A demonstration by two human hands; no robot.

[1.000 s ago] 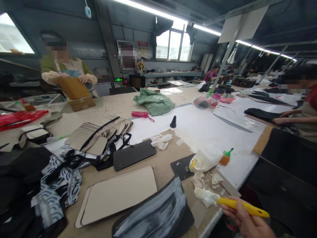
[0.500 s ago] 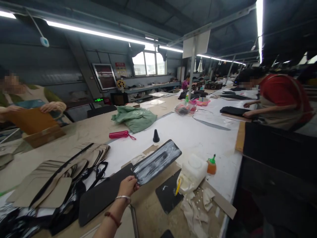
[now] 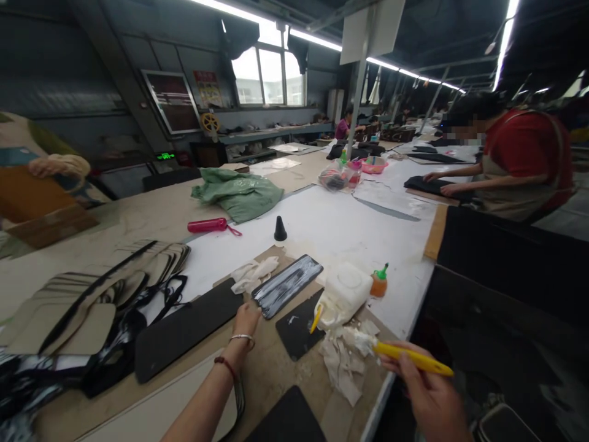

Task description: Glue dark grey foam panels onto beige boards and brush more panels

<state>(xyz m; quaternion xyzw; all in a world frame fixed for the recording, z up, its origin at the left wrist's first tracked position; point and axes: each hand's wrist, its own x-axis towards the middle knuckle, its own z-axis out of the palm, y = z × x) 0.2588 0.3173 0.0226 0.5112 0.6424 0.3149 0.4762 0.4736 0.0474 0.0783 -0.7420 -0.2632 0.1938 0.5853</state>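
Observation:
My left hand [image 3: 247, 318] is closed at the near left end of a black panel [image 3: 289, 283] streaked with white paste, which is low over the brown work board. In my right hand [image 3: 427, 383] is a brush [image 3: 407, 355] with a yellow handle, its bristles coated white and close to crumpled pale cloths [image 3: 343, 362]. Left of those cloths stands a cut-open white jug [image 3: 348, 291], with a second yellow handle [image 3: 316, 319] at its mouth. A smaller black piece [image 3: 299, 325] lies between the streaked panel and the jug. Beside my left wrist is a long black panel [image 3: 188, 334].
A small bottle of amber liquid [image 3: 380, 281] stands behind the jug. Stacked beige panels [image 3: 105, 288] lie at left, with a black cone [image 3: 280, 229], a pink pouch [image 3: 207, 225] and green cloth [image 3: 239, 193] farther back. Co-workers stand at left and right [image 3: 519, 159].
The streaked panel has come down and away from me, held by my left hand. My right hand has entered at lower right with the brush. The view has tilted and shifted.

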